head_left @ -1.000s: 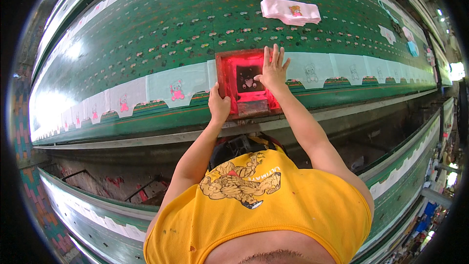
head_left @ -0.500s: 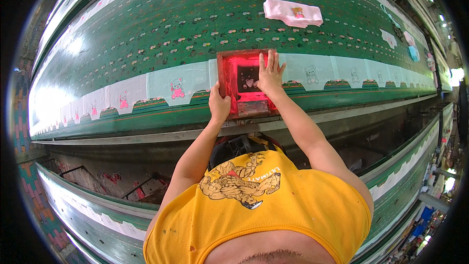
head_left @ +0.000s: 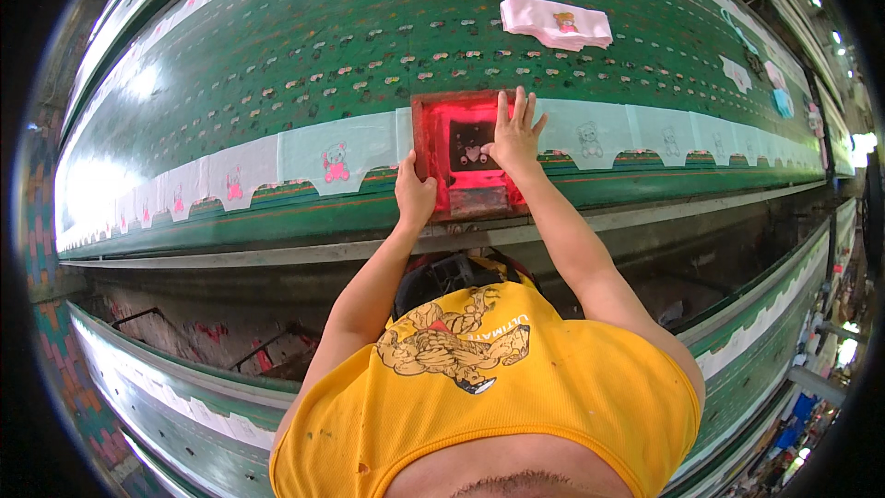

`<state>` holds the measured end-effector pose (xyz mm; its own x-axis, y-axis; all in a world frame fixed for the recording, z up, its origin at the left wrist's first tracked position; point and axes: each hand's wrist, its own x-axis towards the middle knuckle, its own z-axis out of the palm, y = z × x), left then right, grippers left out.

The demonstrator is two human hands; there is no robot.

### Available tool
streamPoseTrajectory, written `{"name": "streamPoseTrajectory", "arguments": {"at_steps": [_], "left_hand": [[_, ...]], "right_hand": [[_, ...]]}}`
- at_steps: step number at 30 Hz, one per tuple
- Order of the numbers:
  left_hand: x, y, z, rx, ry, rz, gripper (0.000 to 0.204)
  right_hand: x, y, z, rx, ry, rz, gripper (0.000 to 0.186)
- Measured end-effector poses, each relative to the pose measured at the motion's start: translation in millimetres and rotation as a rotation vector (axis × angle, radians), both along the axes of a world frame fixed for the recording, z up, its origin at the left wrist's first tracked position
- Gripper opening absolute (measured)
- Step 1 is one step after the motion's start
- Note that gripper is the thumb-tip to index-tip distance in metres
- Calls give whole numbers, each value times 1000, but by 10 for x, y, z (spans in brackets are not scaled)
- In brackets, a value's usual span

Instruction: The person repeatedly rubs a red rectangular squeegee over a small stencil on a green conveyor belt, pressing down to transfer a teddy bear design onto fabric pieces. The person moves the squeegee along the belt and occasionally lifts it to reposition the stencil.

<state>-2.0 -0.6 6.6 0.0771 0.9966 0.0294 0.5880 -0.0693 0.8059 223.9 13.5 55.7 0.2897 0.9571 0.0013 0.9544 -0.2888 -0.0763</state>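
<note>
One view, head. Red frame (head_left: pixel 441 148) lies at the centre of the picture, over a row of pale cloth pieces (head_left: pixel 610 129) on a long green counter (head_left: pixel 304 46); dark window (head_left: pixel 468 143) inside it. Left grip (head_left: pixel 415 194): grasping the frame's left edge. Right grip (head_left: pixel 518 140): released, fingers spread over the right edge; whether it bears weight, cannot tell.

Handling, my judgement: square the frame to the cloth edges, hold it flat, load both sides evenly, avoid any sideways slip that could smear colour.

Surface: rows of small smudges and coloured marks across the counter. Pink-filled bear (head_left: pixel 335 163) left of the frame; grey bear outline (head_left: pixel 588 140) to its right. Folded pink cloth stack (head_left: pixel 544 23), upper right of centre, well apart from the frame. Metal rail (head_left: pixel 277 255) along the near edge, dark gap (head_left: pixel 701 263) below.

Room: second green counter (head_left: pixel 751 397) lower right, patterned brick floor (head_left: pixel 66 369) at left rim, bright light (head_left: pixel 864 145) at right rim.
</note>
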Motion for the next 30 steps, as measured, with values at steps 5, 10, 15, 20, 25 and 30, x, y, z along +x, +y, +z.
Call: {"name": "streamPoseTrajectory", "arguments": {"at_steps": [5, 10, 15, 20, 25, 30], "left_hand": [[-2, 3, -39, -6, -16, 11, 64], [16, 14, -26, 0, -12, -7, 64], [-6, 9, -85, 15, -1, 1, 66], [-14, 10, -49, -2, 4, -11, 65], [19, 15, 13, -23, -8, -25, 65], [-43, 22, -66, -16, -2, -24, 66]], "right_hand": [[-174, 52, 200, -26, 88, 16, 127], [-350, 58, -10, -126, -62, 73, 125], [-178, 60, 254, 34, 91, 10, 116], [-231, 30, 267, 9, 114, 25, 118], [-361, 15, -31, -65, -22, 81, 119], [115, 112, 17, 240, 300, -123, 99]]}}
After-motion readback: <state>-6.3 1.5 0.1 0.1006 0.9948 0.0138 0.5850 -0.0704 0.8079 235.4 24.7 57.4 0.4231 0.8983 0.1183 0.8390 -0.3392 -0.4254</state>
